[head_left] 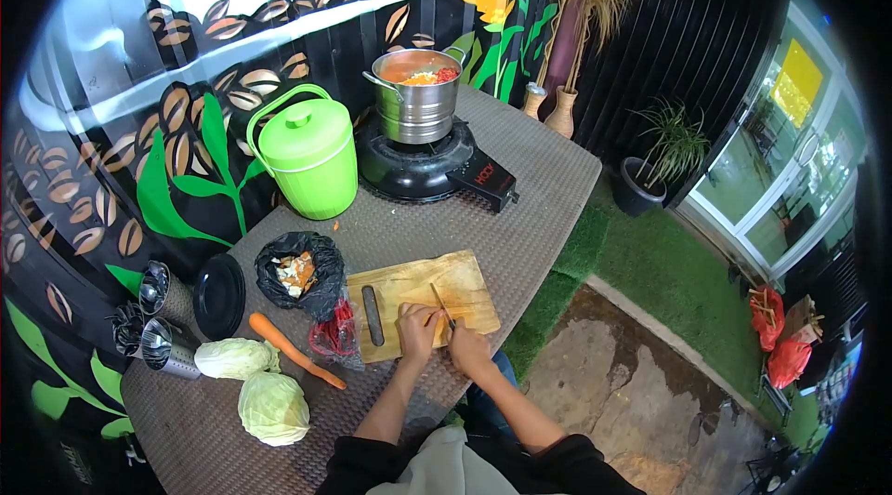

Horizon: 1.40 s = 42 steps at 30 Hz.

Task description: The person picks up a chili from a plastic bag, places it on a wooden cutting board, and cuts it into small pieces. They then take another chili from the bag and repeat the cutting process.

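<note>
My right hand is closed round the handle of a knife. Its blade points away from me over a wooden cutting board. On the board, beside the blade, my left hand is curled with its fingers drawn together. Whatever lies under those fingertips is hidden or too small to name. Just left of the board is a clear plastic bag of red chillies. A black plastic bag holding orange and whitish scraps stands behind it. A whole carrot lies farther left.
A cabbage and a paler leafy head lie at left, near metal utensil holders and a black round lid. Behind stand a green lidded bucket and a steel pot on a portable stove. The table edge runs along the right.
</note>
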Motion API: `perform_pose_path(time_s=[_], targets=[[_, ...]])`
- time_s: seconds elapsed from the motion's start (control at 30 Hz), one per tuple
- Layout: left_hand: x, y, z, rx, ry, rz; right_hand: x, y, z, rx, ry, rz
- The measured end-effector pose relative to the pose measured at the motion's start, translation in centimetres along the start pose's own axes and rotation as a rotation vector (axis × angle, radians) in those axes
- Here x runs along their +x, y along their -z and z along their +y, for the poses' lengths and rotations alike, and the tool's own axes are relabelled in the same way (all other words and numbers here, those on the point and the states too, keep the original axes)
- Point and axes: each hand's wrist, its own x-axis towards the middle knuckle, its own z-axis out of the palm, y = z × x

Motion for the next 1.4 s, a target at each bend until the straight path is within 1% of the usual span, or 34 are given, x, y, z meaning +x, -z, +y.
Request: perform_pose_path(time_s=[0.03,0.07,0.13,0.37,0.47,0.53,0.57,0.67,0.83,0.87,0.93,1.07,1.17,1.23,1.33,1.4], targets=[[0.0,0.0,0.0,0.014,-0.011,-0.002,-0.2,-0.7,0.2,0.001,-0.009,0.042],[-0.1,0.1,-0.1,0.029,-0.021,-0.005,-0.2,-1.3,0.4,-0.001,-0.009,0.04],[-0.1,-0.1,-0.3,0.028,-0.033,-0.002,-0.4,-1.7,0.4,-0.017,0.03,0.085],[-0.3,0.0,0.0,0.037,-0.06,0.0,0.9,0.1,0.4,-0.057,0.056,0.017],[-0.3,-0.4,-0.7,0.021,-0.054,0.001,0.1,-0.2,0.6,-0.079,0.065,0.024],[-0.2,-0.3,-0.7,0.031,-0.058,-0.006,-0.7,-1.0,0.3,-0.039,0.016,0.093],[-0.2,-0.3,-0.7,0.043,-0.062,-0.012,-0.6,-1.1,0.3,-0.039,0.016,0.093],[-0.3,-0.3,-0.5,0.011,-0.048,-0.024,0.1,-1.2,0.4,-0.01,0.012,0.067],[-0.4,-0.2,-0.5,0.014,-0.046,-0.014,1.1,0.2,1.1,-0.032,0.088,-0.001],[-0.4,-0.2,-0.6,0.002,-0.041,-0.006,0.8,0.2,0.8,-0.032,0.09,-0.002],[-0.4,-0.4,-1.3,0.006,-0.052,0.001,-0.1,-0.4,0.4,-0.018,0.021,0.025],[-0.4,-0.6,-1.2,0.016,-0.048,0.002,-0.2,-1.6,0.3,-0.059,0.009,0.068],[-0.4,-0.3,-1.0,-0.012,-0.036,-0.005,0.8,-0.1,0.4,-0.049,0.054,0.05],[-0.5,-0.5,-1.3,-0.013,-0.023,-0.005,1.5,0.8,1.2,-0.043,0.134,-0.013],[-0.4,-0.3,-1.0,-0.014,0.008,-0.013,1.0,1.4,1.0,-0.048,0.107,-0.063],[-0.3,-0.2,-0.8,-0.013,0.027,-0.021,0.2,0.4,0.6,-0.015,0.067,-0.036]])
